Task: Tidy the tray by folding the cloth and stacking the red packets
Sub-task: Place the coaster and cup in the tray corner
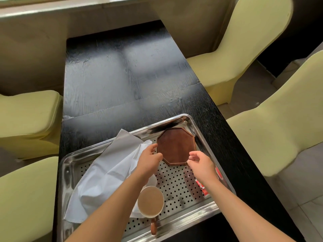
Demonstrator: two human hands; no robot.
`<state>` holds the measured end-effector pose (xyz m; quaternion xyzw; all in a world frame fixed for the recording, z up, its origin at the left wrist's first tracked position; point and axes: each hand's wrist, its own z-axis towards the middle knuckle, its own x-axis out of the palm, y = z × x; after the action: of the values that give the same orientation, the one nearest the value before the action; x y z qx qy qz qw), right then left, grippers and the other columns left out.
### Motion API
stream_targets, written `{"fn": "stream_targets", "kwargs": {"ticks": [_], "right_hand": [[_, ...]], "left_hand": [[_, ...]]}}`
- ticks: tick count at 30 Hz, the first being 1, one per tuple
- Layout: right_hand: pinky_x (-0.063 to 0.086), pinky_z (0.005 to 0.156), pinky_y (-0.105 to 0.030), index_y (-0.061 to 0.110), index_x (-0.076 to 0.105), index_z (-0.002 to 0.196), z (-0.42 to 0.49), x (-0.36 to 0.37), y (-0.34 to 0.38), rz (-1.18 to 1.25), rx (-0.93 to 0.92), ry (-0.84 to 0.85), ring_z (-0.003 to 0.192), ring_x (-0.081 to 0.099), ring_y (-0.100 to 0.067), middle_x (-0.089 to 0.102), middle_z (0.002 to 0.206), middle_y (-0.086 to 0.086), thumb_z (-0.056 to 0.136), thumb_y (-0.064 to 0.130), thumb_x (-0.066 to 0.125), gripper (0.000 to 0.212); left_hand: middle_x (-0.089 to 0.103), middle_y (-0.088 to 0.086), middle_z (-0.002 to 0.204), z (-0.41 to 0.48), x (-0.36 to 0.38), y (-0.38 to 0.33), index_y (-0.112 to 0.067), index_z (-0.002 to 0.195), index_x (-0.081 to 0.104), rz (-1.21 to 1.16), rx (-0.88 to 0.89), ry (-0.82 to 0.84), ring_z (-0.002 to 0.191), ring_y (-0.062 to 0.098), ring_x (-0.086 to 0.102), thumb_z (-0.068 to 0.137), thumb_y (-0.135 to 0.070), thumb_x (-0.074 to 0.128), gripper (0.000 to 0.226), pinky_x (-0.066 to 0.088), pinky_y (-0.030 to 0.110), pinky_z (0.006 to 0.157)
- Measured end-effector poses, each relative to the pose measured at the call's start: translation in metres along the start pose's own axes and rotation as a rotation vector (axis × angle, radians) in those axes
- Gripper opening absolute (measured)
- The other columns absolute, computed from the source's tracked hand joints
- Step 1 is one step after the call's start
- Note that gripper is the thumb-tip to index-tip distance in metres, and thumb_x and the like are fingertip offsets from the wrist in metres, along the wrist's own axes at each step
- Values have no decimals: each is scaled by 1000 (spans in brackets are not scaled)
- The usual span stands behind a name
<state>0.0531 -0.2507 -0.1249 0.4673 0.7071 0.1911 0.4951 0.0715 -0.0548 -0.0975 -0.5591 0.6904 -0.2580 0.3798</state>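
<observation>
The left hand [150, 159] grip is curling at the 9 o'clock edge of the brown coaster [175, 146]; whether it is pinching anything cannot be told. The right hand [201, 165] is hovering loosely curled, holding nothing. The cloth [108, 168] is lying crumpled at 9 o'clock in the tray [174, 222], overhanging its rim. The red packets [203, 188] are lying scattered at 3 o'clock. Judging by this, folding and stacking are both remaining.
</observation>
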Motion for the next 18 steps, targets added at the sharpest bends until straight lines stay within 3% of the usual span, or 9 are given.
{"fn": "stream_targets", "kwargs": {"ticks": [2,5,10,13,16,18], "right_hand": [[52,71,-21,23,63,122,-14,5,0,-14,-26,39,91,63,-3,66,103,12,93,19,61,29],[55,81,-27,23,65,119,-40,14,2,-41,-71,98,92,63,-2,67,99,14,92,21,62,27],[59,82,-36,26,67,116,-87,25,5,3,-114,138,90,65,-5,69,97,15,91,38,63,28],[56,82,-31,28,60,125,-116,29,1,-89,-188,171,91,62,-1,63,106,16,85,55,66,49],[51,85,-29,31,40,143,-141,39,-6,-259,-284,251,101,58,-4,49,124,15,70,76,63,88],[50,89,-30,31,34,144,-152,50,-12,-373,-314,245,108,55,-9,45,127,13,66,77,64,95]], "left_hand": [[51,3,146,-11,-5,5,-20,145,47,27,41,-27,129,18,49,86,-5,54,61,44,37,104],[55,3,142,-29,-12,14,-19,141,51,91,95,-59,130,19,50,87,-7,55,56,43,42,108],[60,-1,133,-59,-28,36,-23,133,58,157,157,-119,119,15,55,90,-13,56,45,47,42,103],[62,-4,129,-82,-34,58,-22,130,60,124,178,-178,114,12,56,93,-14,57,38,48,38,99],[62,-8,123,-108,-40,88,-25,125,61,115,216,-257,111,9,58,95,-16,57,32,49,38,96],[62,-5,121,-126,-43,116,-20,125,62,196,236,-332,112,13,58,93,-13,59,33,47,37,96]]}}
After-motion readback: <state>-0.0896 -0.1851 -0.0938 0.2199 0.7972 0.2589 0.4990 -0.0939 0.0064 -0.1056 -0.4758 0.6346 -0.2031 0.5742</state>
